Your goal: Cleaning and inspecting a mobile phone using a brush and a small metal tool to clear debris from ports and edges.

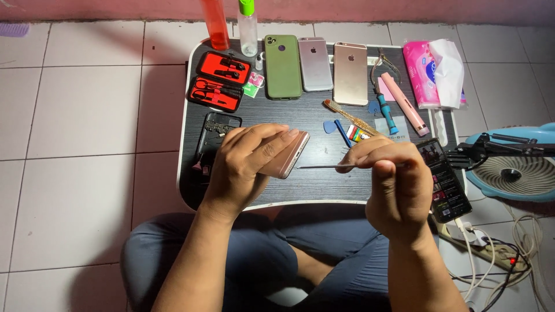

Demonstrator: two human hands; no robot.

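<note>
I see both forearms coming up from the crossed legs, wrists bent forward over the near edge of the tabletop (300, 203).

Left hand (245, 164): knuckles up, fingers curled around a rose-gold phone (287, 155), held tilted above the tabletop, lower end pointing right. Grip is closed on the phone, thumb side hidden from me.

Right hand (393, 185): back of hand toward camera, fingers bunched, grip pinching a thin metal tool (324, 167). Tool lies about level, tip pointing left, ending just beside the phone's edge. Can't tell if it touches.

Under the left hand, on the tabletop: an opened phone housing (215, 130), dark, partly hidden. Right of the right hand: a lit smartphone (444, 179) lying on the tabletop's right edge.

Mid tabletop: blue pick (329, 127), blue-handled screwdriver (386, 112), pink stick-shaped tool (404, 104), pliers (383, 66).

Further back: red tool case (219, 81), open; green phone (282, 66), silver phone (315, 63), gold phone (350, 72), all face down in a row. Pink tissue pack (430, 72) at right.

Far edge: orange bottle (215, 23), clear bottle with green cap (248, 26). Off the tabletop at right, on the tiled floor: blue fan (514, 170), power strip (491, 245).
</note>
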